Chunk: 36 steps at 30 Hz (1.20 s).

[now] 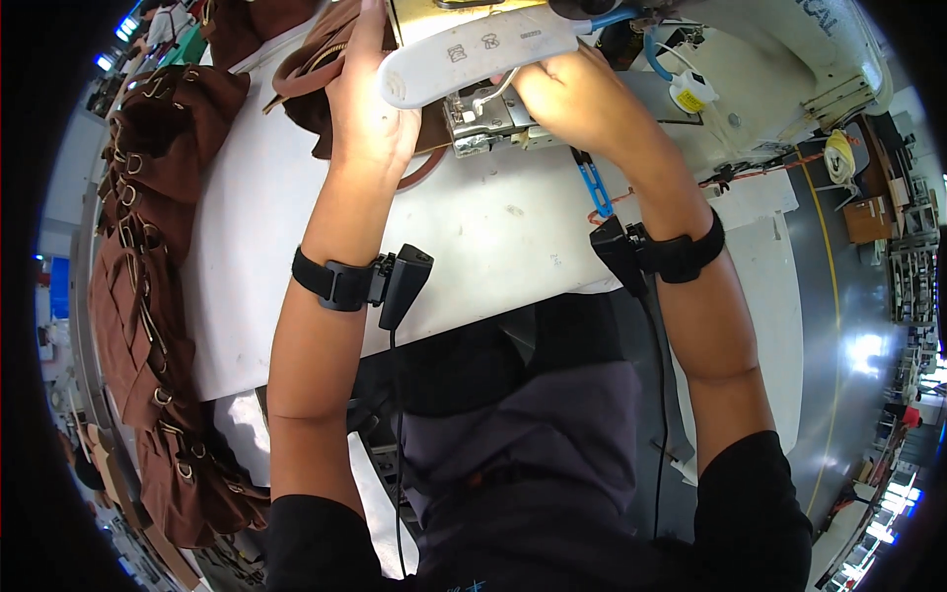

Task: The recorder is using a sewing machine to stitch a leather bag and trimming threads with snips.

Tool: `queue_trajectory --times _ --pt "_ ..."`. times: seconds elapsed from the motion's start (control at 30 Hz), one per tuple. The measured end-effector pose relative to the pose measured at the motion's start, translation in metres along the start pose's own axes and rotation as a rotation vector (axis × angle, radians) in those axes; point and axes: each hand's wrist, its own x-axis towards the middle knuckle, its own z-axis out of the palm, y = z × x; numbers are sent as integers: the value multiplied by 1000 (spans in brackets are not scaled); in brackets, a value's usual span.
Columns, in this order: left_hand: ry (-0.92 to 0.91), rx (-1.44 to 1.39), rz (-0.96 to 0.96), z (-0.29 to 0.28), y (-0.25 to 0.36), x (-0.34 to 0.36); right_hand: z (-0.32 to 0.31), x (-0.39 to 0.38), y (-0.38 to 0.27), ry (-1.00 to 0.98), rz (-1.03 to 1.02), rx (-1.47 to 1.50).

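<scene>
My left hand [375, 111] lies against a brown leather bag [318, 104] with a rolled handle and a zip, on the left of an industrial sewing machine. One finger or thumb stretches up to the top edge of the view; the other fingertips are hidden. My right hand [567, 91] is bent in by the machine's metal needle plate area [483, 120], its fingers mostly hidden behind a long pale arm-like cover [478, 57]. What the right fingers touch cannot be made out. Bright lamp light falls on both hands.
Several brown bags [163, 187] hang in a row along the white table's [473, 232] left edge. Blue thread snips [591, 185] with a red cord lie below my right wrist. A small white bottle [691, 91] stands by the pale machine body [779, 59]. Black devices with cables are strapped to both forearms.
</scene>
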Motion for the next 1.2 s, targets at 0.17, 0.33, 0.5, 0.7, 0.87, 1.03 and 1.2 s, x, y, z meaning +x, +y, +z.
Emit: queue_trajectory --times 0.17,0.33,0.5,0.7,0.87,1.03,1.2 --pt "255 136 -32 19 7 -28 4 -7 -4 126 26 125" --pt "255 105 -36 37 9 -58 6 -10 -2 59 85 135" --pt "322 11 -56 57 11 -81 5 -9 1 28 30 267" --pt "358 -83 -53 67 14 -95 0 -8 2 5 -117 141" --pt "419 -105 -135 67 22 -96 2 -8 2 22 -123 214" --pt "434 -59 -177 69 25 -95 2 -7 4 17 -152 255" --pt "452 -97 -199 70 30 -109 -4 -7 3 -108 -160 361"
